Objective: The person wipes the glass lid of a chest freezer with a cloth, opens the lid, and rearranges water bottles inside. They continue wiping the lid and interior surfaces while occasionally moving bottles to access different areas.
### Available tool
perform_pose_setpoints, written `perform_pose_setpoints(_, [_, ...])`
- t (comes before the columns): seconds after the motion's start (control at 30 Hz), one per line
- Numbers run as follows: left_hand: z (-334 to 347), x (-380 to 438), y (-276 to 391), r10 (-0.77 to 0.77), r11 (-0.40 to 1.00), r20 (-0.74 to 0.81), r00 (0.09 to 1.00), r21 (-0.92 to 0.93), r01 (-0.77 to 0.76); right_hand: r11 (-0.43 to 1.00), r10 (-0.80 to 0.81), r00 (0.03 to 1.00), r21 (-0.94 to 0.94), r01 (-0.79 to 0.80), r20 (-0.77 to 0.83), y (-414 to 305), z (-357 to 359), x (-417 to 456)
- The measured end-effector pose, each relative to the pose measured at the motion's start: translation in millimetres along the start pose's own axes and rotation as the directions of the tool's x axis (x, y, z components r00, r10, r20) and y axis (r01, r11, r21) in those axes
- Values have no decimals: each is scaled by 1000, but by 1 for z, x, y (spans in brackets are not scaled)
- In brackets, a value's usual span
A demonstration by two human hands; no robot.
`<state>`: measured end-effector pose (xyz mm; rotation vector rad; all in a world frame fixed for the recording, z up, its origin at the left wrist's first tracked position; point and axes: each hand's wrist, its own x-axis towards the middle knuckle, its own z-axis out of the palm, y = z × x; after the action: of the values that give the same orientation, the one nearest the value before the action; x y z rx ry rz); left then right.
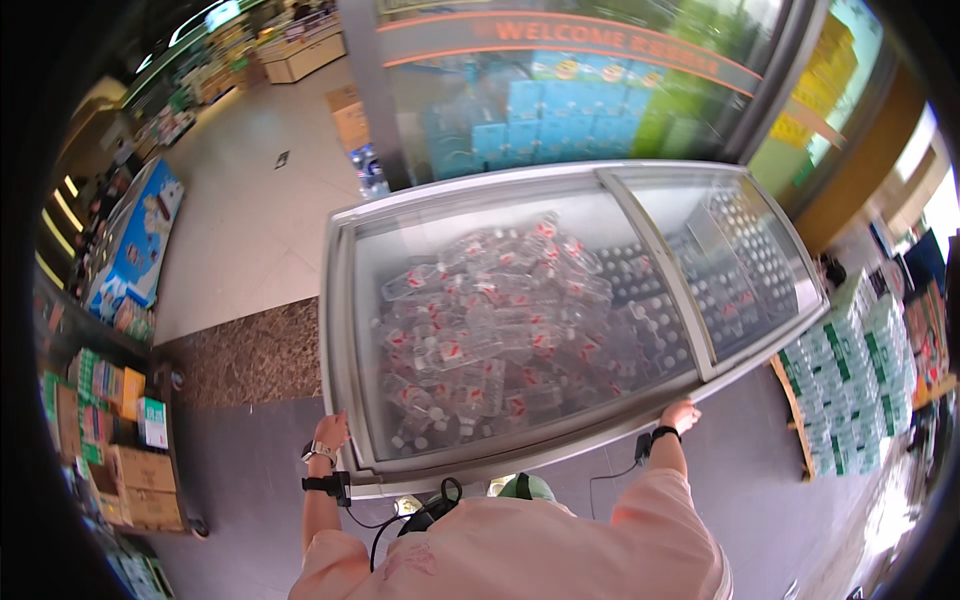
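Observation:
Before me stands a chest freezer [585,444] with a pale metal rim and a sliding glass top. Through the left glass lid [420,225] I see a heap of clear plastic bottles [480,337] with red-marked labels, lying in all directions. My left hand [332,433] grips the freezer's edge at the near left corner. Further right, my right hand [681,415] is curled over the front rim, near the frame bar [664,262] where the two lids overlap. Part of each hand's fingers is hidden against the rim. Both wrists carry strapped devices with cables.
A pallet of shrink-wrapped bottles [847,382] stands at the right. Cardboard boxes [146,480] fill a wheeled cart on the left. Behind the freezer is a glass shop window [450,97] beside a doorway. Upright bottles [750,240] with white caps show under the right lid.

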<state>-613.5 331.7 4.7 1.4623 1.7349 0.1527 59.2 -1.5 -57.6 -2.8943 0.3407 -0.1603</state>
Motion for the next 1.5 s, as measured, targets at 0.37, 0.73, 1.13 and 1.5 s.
perform_pose_setpoints(0.37, [-153, -161, -250, -152, 988, -558, 816, -80, 129, 648, -611, 778, 473, 597, -146, 39, -44, -312])
perform_pose_setpoints(0.73, [-212, -282, -501, -447, 877, -630, 635, -170, 450, 46, -993, 112, 797, 603, -27, -3, -131, -631])
perform_pose_setpoints(1.13, [-194, -328, -542, -651, 759, -556, 517, -490, 429, -120, -963, -197, 365, 923, 184, -46, -107, -703])
perform_pose_setpoints(1.5, [-274, -218, -516, -684, 728, -491, 540, -417, 544, 178, -952, 116, 203, 963, 285, -102, -93, -732])
